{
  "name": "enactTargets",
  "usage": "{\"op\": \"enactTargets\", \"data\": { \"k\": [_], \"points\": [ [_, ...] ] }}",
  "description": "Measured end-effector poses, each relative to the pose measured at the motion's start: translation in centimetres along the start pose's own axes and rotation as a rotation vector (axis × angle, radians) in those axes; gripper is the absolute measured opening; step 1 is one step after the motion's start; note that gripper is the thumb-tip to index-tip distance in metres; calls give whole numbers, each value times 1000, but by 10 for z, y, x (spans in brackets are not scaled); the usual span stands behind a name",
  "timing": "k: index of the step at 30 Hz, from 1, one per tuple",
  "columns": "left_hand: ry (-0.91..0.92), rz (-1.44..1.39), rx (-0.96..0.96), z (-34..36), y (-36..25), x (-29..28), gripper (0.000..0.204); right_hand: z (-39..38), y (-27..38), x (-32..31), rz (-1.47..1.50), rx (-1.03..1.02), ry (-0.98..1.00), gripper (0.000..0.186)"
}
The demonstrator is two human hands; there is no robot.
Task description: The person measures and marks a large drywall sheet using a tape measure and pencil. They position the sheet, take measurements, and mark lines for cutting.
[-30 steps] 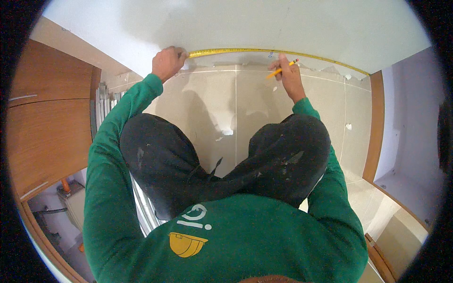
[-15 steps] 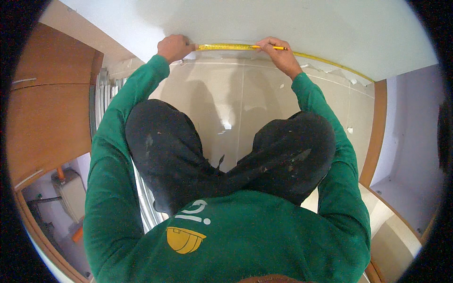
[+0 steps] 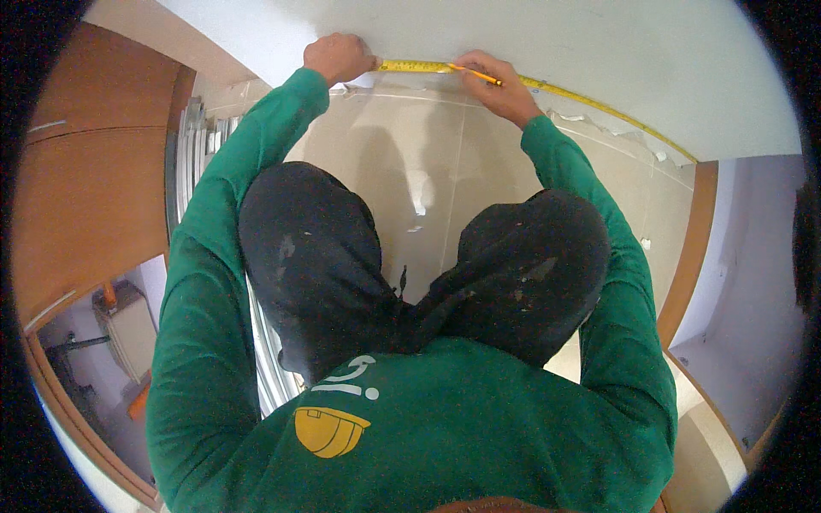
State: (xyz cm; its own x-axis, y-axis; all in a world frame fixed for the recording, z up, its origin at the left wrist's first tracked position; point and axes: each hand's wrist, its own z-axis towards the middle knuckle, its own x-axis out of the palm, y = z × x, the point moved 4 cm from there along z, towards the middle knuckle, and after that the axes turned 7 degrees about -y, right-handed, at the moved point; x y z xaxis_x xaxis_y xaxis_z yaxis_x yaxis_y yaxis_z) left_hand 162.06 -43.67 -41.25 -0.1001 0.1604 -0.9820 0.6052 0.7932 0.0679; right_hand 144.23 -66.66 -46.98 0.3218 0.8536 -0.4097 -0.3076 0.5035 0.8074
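Now touching tape measure [image 3: 428, 66], pencil [image 3: 475, 74].

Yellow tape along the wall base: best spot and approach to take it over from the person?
Probably the free stretch of the yellow tape measure right of the right hand. It lies flat where the white wall meets the tiled floor, so come from the floor side and pinch its near edge. The left hand pins the other end, and the pencil occupies the middle.
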Motion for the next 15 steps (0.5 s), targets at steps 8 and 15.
{"op": "enactTargets", "data": {
  "k": [8,15],
  "points": [
    [-102,45,74,6,13,20,46,2,2,5,-14,-14,35,18],
    [-46,75,46,13,13,22,49,4,3,5,-12,29,49,17]
  ]
}}
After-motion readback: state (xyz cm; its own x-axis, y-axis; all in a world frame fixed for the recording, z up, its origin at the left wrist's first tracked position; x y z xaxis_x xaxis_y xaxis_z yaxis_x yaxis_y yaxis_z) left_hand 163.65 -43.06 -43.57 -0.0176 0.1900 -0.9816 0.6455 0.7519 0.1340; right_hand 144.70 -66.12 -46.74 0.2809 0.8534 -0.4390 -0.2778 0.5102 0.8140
